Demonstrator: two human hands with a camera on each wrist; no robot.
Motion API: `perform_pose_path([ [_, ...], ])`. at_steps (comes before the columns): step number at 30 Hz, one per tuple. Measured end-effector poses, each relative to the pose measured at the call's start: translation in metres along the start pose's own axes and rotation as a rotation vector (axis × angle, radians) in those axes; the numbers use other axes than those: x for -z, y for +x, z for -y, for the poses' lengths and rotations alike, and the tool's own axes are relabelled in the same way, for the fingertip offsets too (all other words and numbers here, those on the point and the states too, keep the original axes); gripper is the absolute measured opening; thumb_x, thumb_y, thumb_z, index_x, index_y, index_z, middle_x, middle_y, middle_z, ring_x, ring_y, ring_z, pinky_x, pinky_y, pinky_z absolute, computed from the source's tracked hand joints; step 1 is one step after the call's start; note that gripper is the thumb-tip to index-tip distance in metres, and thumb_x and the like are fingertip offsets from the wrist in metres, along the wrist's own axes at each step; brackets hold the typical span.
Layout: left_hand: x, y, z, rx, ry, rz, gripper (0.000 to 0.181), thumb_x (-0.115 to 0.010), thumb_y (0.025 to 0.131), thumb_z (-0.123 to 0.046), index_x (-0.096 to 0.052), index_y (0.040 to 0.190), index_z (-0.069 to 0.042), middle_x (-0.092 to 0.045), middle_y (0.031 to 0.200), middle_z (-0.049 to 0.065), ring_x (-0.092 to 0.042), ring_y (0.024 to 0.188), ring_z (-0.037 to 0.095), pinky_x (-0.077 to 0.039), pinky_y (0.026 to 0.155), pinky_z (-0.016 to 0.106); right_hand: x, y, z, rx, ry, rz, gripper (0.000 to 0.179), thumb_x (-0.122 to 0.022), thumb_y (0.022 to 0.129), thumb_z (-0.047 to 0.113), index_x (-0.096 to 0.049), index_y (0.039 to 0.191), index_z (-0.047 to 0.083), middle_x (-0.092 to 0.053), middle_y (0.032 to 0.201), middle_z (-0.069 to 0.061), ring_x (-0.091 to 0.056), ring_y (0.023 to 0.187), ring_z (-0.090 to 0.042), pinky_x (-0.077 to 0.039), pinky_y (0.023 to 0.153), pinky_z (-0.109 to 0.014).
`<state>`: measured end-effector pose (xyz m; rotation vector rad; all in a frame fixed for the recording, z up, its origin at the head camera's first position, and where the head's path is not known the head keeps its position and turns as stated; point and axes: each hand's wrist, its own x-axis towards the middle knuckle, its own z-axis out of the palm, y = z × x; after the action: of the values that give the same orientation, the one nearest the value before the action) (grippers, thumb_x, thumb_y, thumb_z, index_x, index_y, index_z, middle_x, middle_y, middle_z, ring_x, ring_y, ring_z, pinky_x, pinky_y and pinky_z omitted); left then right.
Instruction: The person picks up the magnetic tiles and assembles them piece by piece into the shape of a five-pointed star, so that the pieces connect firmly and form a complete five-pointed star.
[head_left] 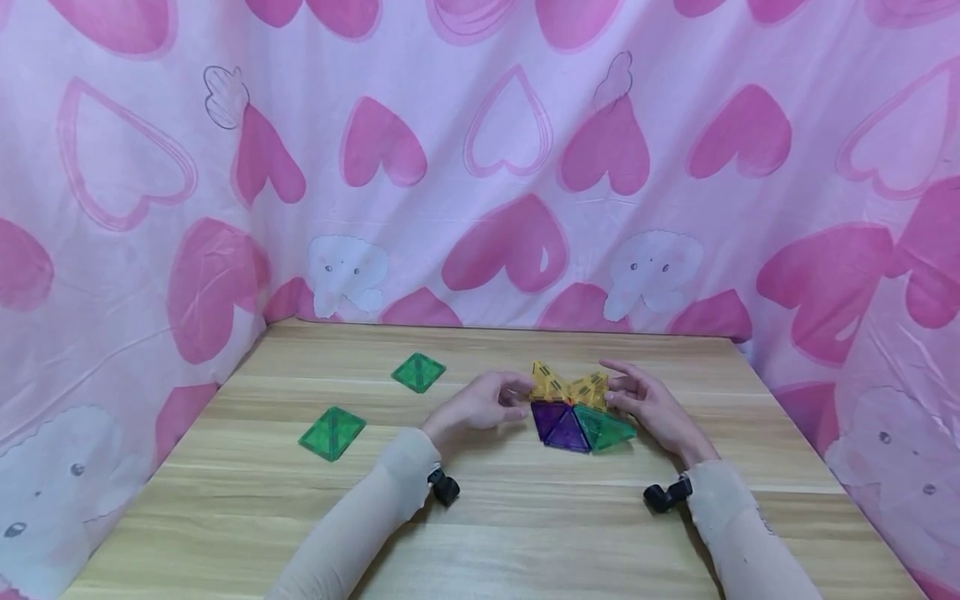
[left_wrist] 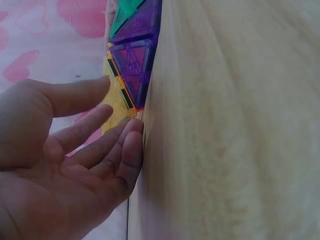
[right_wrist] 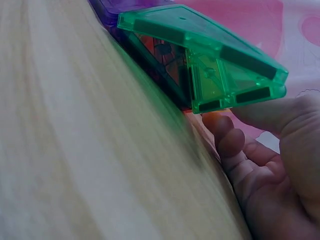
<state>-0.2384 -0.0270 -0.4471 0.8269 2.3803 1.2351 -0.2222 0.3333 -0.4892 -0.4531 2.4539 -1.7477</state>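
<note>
Translucent magnetic tiles stand joined on the table: two yellow tiles spread like wings at the back, purple triangular tiles in front, and a green tile part at the right. In the right wrist view the green part juts out tilted above the tabletop. My left hand, fingers loosely bent, is at the left yellow tile; its thumb overlaps that tile in the left wrist view. My right hand is at the right yellow tile, index finger extended; its thumb tip is hidden behind the green part.
Two flat green diamond shapes lie on the wooden table left of my left hand. A pink curtain with hearts hangs behind the table and along both sides. Each wrist bears a small black camera.
</note>
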Motion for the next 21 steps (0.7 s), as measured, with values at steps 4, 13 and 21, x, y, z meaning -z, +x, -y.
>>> perform_pose_path([
  [4,0.001,-0.002,0.000,0.000,-0.004,-0.021,0.048,-0.077,0.107,-0.014,-0.065,0.152,-0.008,-0.070,0.147,0.013,-0.070,0.129,0.029,-0.055,0.115,0.047,-0.001,0.000,-0.001,0.019,0.024,-0.010,0.060,-0.069,0.110,0.006,-0.048,0.166,0.004,-0.070,0.127,-0.027,-0.072,0.092,-0.014,-0.063,0.078,-0.027],
  [13,0.041,-0.022,0.010,0.107,0.071,-0.368,0.036,-0.070,0.110,-0.016,-0.072,0.145,-0.009,-0.072,0.144,0.017,-0.068,0.130,0.034,-0.057,0.110,0.053,-0.004,0.000,0.000,0.002,0.079,-0.076,0.055,-0.068,0.110,0.002,-0.049,0.162,-0.005,-0.072,0.116,-0.021,-0.071,0.087,-0.010,-0.063,0.076,-0.025],
  [21,0.088,-0.057,0.031,0.345,0.173,-0.579,0.037,-0.071,0.109,-0.019,-0.073,0.142,-0.003,-0.072,0.138,0.022,-0.067,0.127,0.039,-0.058,0.106,0.054,-0.002,0.000,0.001,-0.040,0.103,-0.158,0.057,-0.068,0.111,0.005,-0.048,0.163,-0.004,-0.072,0.115,-0.017,-0.072,0.087,-0.012,-0.064,0.080,-0.026],
])
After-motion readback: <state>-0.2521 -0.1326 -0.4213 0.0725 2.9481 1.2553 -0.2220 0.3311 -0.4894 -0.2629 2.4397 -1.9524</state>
